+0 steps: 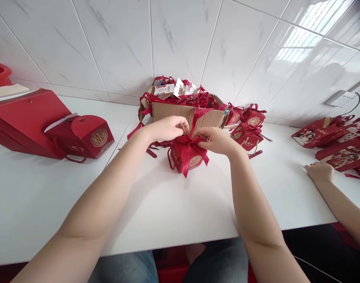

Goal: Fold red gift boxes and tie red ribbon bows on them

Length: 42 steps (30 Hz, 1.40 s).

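A small red gift box (180, 159) with a round gold emblem stands on the white table in front of me. Red ribbon (186, 157) is tied around its top in a bow, with tails hanging down the front. My left hand (170, 128) is above the box's left side, fingers pinched at the ribbon; its fingertips are partly hidden. At the right of the knot, my right hand (212, 139) pinches the ribbon between thumb and fingers. A red cord handle (171, 158) loops out at the box's left side.
Behind the box stands a cardboard carton (168, 112) full of red ribbons and tags. Finished-looking red boxes (247, 135) sit to its right. An untied red box (85, 135) is at left by a large red box (29, 122). Another person's hand (320, 173) rests near red bags (345, 153).
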### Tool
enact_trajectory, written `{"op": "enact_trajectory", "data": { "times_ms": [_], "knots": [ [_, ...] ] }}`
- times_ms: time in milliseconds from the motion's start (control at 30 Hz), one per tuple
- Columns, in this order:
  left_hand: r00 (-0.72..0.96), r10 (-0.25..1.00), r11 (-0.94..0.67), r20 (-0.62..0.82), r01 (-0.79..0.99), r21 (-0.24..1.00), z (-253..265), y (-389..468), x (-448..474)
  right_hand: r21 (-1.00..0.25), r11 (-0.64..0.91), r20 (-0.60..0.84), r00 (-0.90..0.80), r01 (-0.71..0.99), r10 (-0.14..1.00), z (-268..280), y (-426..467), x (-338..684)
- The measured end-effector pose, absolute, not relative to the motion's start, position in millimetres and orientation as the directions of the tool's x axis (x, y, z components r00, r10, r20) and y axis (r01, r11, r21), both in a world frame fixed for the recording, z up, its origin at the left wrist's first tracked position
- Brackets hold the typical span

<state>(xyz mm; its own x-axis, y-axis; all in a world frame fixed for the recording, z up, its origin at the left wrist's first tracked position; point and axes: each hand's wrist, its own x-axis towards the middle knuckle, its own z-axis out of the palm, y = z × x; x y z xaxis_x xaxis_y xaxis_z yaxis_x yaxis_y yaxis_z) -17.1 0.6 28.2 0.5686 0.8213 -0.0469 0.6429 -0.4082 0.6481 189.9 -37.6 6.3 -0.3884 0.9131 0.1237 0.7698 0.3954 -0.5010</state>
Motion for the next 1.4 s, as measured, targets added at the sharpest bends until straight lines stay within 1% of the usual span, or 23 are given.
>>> {"op": "enact_trajectory", "data": {
  "times_ms": [67,133,333,500,667,800,867,1000,1100,1200,1300,1400],
  "knots": [
    [0.615,0.780,-0.437,-0.110,0.663,0.608,33.3,-1.7,-22.9,-0.498,0.402,0.127,-0.394,0.768,0.910,6.0,-37.5,190.5],
    [0.649,0.750,-0.475,-0.127,0.663,0.579,34.3,-3.0,-24.8,-0.501,0.408,0.125,-0.403,0.763,0.907,6.4,-37.9,190.8],
    [0.684,0.724,-0.571,-0.089,0.666,0.481,22.9,6.1,-21.7,-0.513,0.407,0.100,-0.418,0.756,0.903,8.3,-39.7,190.3],
    [0.691,0.721,-0.601,-0.056,0.663,0.446,21.1,10.9,-24.6,-0.529,0.404,0.112,-0.411,0.746,0.905,8.7,-40.7,190.5],
    [0.675,0.734,-0.569,-0.069,0.668,0.480,20.7,6.6,-20.7,-0.526,0.385,0.109,-0.388,0.759,0.915,11.3,-43.3,190.2],
    [0.670,0.743,-0.556,-0.016,0.629,0.543,16.9,5.3,-14.3,-0.513,0.386,0.120,-0.381,0.767,0.917,12.6,-43.9,190.9],
    [0.685,0.729,-0.566,-0.007,0.609,0.556,16.1,6.0,-13.6,-0.512,0.386,0.118,-0.383,0.767,0.916,12.8,-43.7,191.4],
    [0.718,0.692,-0.579,-0.076,0.615,0.535,19.9,5.7,-17.7,-0.518,0.392,0.116,-0.391,0.760,0.913,12.8,-43.6,191.9],
    [0.699,0.707,-0.554,-0.109,0.643,0.530,23.6,3.4,-20.1,-0.528,0.390,0.110,-0.394,0.754,0.912,12.8,-43.4,192.0],
    [0.677,0.733,-0.548,-0.068,0.647,0.530,22.3,3.1,-18.6,-0.523,0.388,0.109,-0.392,0.759,0.914,12.7,-43.3,192.3],
    [0.684,0.730,-0.574,-0.009,0.619,0.536,16.7,5.6,-14.8,-0.508,0.387,0.121,-0.381,0.770,0.917,12.4,-43.3,192.5],
    [0.704,0.710,-0.581,-0.014,0.597,0.553,12.7,7.4,-12.7,-0.509,0.390,0.129,-0.380,0.768,0.916,12.0,-43.4,192.8]
  ]
}}
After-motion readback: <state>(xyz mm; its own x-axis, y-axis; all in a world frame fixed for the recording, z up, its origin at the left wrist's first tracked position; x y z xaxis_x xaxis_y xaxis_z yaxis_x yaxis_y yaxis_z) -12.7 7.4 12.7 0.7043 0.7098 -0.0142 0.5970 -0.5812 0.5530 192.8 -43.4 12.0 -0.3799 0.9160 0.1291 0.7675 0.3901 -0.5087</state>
